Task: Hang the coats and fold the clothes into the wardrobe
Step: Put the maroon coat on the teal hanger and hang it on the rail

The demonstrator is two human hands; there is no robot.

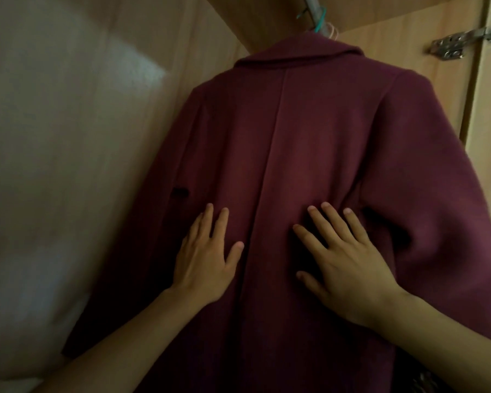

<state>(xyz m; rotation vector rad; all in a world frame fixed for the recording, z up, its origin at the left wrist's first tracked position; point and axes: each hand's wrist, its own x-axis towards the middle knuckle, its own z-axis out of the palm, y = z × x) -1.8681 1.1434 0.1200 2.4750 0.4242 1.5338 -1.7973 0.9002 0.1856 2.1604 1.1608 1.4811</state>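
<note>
Coat (309, 143) hem cut off below frame

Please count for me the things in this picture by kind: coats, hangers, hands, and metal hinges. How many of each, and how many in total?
Coats: 1, the maroon coat
Hangers: 1, the green hanger, only its hook shows
Hands: 2, the left hand and the right hand, both flat on the coat
Hinges: 1, the metal hinge
Total: 5

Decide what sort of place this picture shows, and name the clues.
Most likely the inside of a wooden wardrobe. A dark red wool coat hangs from a green hanger hook over a pale rail, light wooden panels enclose it, and a metal door hinge sits at right.
</note>
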